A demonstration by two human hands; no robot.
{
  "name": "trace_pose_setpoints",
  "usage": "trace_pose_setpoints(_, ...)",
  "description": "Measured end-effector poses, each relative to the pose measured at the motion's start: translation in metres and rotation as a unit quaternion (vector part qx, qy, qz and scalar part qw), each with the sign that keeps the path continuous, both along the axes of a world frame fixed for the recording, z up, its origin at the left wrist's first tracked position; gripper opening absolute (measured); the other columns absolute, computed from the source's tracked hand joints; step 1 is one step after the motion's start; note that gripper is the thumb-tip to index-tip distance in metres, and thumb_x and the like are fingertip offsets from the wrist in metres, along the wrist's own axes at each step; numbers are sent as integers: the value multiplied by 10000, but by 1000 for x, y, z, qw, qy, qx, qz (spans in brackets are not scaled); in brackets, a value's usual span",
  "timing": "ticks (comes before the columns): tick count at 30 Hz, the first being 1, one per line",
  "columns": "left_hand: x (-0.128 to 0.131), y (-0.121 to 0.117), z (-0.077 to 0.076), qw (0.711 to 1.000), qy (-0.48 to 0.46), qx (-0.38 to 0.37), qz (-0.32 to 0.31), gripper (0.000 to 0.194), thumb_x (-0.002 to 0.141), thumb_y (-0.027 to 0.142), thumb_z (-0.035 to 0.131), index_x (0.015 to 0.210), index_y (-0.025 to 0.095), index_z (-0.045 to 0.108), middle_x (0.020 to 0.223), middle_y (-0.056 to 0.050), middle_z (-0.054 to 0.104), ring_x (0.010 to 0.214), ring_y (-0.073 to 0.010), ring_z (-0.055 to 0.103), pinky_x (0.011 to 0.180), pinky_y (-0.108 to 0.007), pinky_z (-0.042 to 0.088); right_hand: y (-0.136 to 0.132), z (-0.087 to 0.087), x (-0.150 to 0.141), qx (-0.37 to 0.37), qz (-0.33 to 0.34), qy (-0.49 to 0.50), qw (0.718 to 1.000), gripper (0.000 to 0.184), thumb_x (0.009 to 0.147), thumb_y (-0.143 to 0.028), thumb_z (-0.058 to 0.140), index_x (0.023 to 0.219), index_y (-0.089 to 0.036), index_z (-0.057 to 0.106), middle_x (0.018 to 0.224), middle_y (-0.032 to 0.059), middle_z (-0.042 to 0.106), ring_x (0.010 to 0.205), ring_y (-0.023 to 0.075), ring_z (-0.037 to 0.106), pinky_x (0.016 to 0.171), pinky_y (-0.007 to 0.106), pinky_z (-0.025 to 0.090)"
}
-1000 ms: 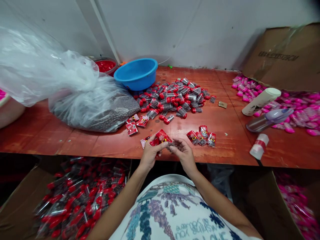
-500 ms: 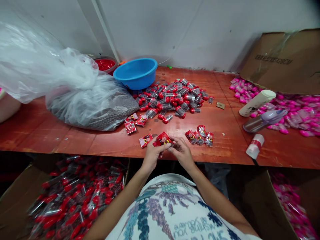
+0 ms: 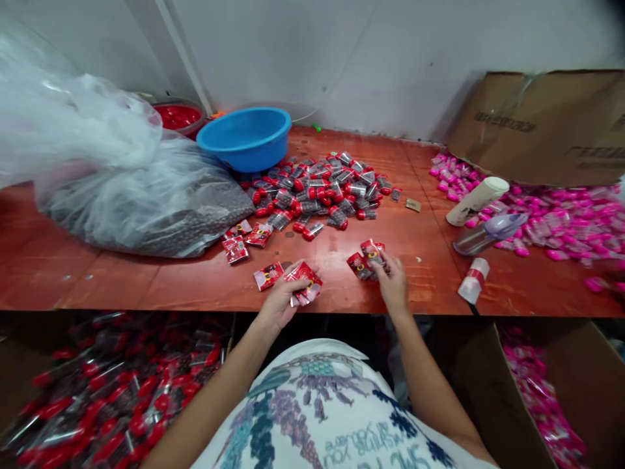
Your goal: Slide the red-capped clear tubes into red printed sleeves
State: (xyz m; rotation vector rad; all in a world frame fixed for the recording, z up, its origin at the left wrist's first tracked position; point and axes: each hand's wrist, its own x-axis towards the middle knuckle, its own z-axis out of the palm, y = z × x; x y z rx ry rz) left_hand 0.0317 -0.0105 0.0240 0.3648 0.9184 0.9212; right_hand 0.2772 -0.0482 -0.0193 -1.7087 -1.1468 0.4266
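Note:
My left hand (image 3: pixel 280 296) is closed around small red printed packets (image 3: pixel 303 280), which are fanned over its fingers just above the table's front edge. Beside that hand lies another red and pink packet (image 3: pixel 268 276). To the right, my right hand (image 3: pixel 392 279) is at a small group of red packets with dark contents (image 3: pixel 359 266). Its thumb and fingers pinch a red packet (image 3: pixel 370 250) there, and the hand partly hides the group. More red packets (image 3: pixel 236 249) lie to the left, near the plastic bag.
Behind the hands is a pile of small red-capped clear containers (image 3: pixel 317 192). A blue basin (image 3: pixel 244 140) and a clear bag of dark beads (image 3: pixel 161 208) stand left. Pink containers (image 3: pixel 561 218), a cardboard box (image 3: pixel 537 124), a white tumbler (image 3: pixel 477 200) and a purple-lidded bottle (image 3: pixel 488 233) are right.
My hands have parted. The right has moved right to the packet group, while the left keeps its packets. The view has shifted a little to the right.

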Motion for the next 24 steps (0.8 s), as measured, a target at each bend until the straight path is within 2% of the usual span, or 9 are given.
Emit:
trace_pose_setpoints(3, 3, -1, -4, 1000, 9, 7, 16, 608, 596, 10, 713, 1162, 171, 559, 945, -104, 723, 783, -206, 697, 717, -334, 567, 0, 6, -7, 3, -30, -63, 998, 400, 807, -384, 610, 1171, -220, 634, 1152, 105, 524, 919, 213, 561, 841, 388, 462)
trace_pose_setpoints(5, 6, -1, -8, 1000, 17, 8, 24, 591, 590, 31, 738, 1141, 171, 576, 906, -91, 725, 744, -193, 695, 683, -313, 568, 0, 12, -35, 8, 52, -45, 998, 352, 819, -352, 607, 1147, -227, 639, 1099, 90, 559, 866, 193, 574, 792, 349, 484)
trace_pose_setpoints(7, 7, -1, -12, 999, 26, 17, 39, 572, 577, 52, 764, 1111, 166, 594, 872, -76, 723, 725, -180, 690, 659, -286, 564, 2, 15, -70, -6, 182, 0, 983, 357, 806, -304, 629, 1156, -238, 621, 985, 52, 622, 781, 173, 591, 733, 314, 503)
trace_pose_setpoints(8, 5, 0, -13, 998, 32, 25, 49, 562, 571, 63, 777, 1096, 164, 603, 856, -67, 720, 720, -173, 687, 654, -274, 561, 4, 16, -86, -6, 217, 19, 976, 365, 815, -277, 616, 1178, -247, 603, 986, 44, 643, 806, 175, 606, 750, 311, 508)
trace_pose_setpoints(12, -9, 5, -17, 993, 45, 64, 91, 525, 571, 108, 807, 1060, 159, 623, 857, -50, 714, 739, -158, 682, 707, -268, 555, 19, 13, -119, 16, 291, -10, 956, 420, 872, -149, 470, 1266, -274, 546, 1130, 51, 665, 994, 195, 627, 875, 346, 492)
trace_pose_setpoints(16, -26, 12, -17, 989, 53, 60, 126, 504, 568, 98, 807, 1036, 155, 629, 873, -48, 717, 749, -156, 685, 709, -261, 554, 47, 14, -117, -4, 357, -93, 929, 443, 880, -165, 481, 1297, -306, 525, 1038, 32, 714, 862, 191, 673, 764, 305, 522)
trace_pose_setpoints(18, -33, 16, -18, 986, 53, 45, 152, 458, 566, 83, 802, 989, 142, 635, 840, -45, 720, 728, -155, 686, 701, -264, 557, 69, 16, -110, -13, 362, -150, 920, 395, 894, -211, 494, 1277, -295, 547, 1014, 29, 722, 853, 192, 672, 744, 294, 519)
trace_pose_setpoints(22, -45, 26, -18, 987, 32, 6, 157, 266, 624, 87, 766, 856, 105, 638, 729, -60, 709, 595, -144, 666, 565, -230, 543, 119, 10, -93, -13, 288, -257, 922, 391, 905, -126, 428, 1268, -195, 558, 1284, 127, 580, 1140, 261, 534, 951, 414, 413)
trace_pose_setpoints(24, -49, 30, -18, 989, 14, -6, 149, 152, 682, 101, 728, 804, 93, 638, 696, -69, 702, 544, -137, 650, 497, -208, 518, 135, 2, -87, -34, 287, -309, 906, 387, 896, -103, 428, 1248, -176, 574, 1303, 148, 551, 1162, 280, 495, 965, 433, 388)
